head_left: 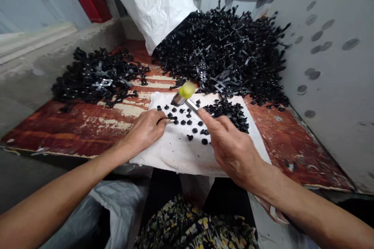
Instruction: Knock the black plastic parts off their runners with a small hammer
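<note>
My right hand (230, 146) is wrapped round the handle of a small hammer (191, 104). Its head, blurred, has a yellow end and a metal-coloured end, and hangs over the white cloth (175, 155). At the cloth's left side my left hand (150, 124) is closed in a pinch on a thin black strip-like part (172, 118), mostly covered by the fingers. Several small black round-headed studs (189, 122) stand spaced out near the left fingertips. A heap of loose studs (230, 113) lies on the cloth's right side, beyond my right hand.
A large pile of black linked metal pieces (233, 46) fills the table's back, partly under a white sack (154, 0). Another pile (99, 78) lies left. A grey spotted panel (330, 66) borders the worn red-brown table (292, 151). A plastic bag (122, 202) hangs below.
</note>
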The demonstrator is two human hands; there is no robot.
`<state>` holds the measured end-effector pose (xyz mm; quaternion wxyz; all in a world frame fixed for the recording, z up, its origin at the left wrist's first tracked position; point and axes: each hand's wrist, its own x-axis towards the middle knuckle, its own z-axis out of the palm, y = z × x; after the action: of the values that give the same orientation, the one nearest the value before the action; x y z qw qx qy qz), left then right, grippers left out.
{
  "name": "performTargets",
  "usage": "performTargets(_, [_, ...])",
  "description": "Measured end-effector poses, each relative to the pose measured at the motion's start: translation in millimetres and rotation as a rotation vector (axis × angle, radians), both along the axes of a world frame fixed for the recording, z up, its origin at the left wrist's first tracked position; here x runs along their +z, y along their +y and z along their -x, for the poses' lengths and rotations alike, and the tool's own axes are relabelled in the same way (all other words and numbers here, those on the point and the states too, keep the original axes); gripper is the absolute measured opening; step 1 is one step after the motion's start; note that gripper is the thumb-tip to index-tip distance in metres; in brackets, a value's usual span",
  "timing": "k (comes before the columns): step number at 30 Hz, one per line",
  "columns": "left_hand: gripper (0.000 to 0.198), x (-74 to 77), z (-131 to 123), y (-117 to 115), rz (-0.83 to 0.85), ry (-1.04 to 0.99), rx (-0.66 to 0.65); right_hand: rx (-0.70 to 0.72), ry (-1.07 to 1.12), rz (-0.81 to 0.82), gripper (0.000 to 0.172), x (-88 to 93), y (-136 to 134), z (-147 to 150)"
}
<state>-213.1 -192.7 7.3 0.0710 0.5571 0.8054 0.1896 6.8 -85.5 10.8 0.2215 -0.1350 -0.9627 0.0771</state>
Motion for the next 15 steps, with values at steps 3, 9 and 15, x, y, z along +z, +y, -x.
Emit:
performTargets(3, [0.031,-1.8,0,0,-0.022,0.011,-0.011,0.007,-0.137,-0.061,0.061,2.6,2,0])
performTargets(9, [0.032,-1.3,-1,0,-0.001,0.014,-0.007,0.012,-0.06,-0.094,0.062,11.0,4,1])
performTargets(15, [0.034,1.2,-4,0,0.026,-0.017,0.009,-0.022,-0.045,-0.083,0.06,11.6,1,4])
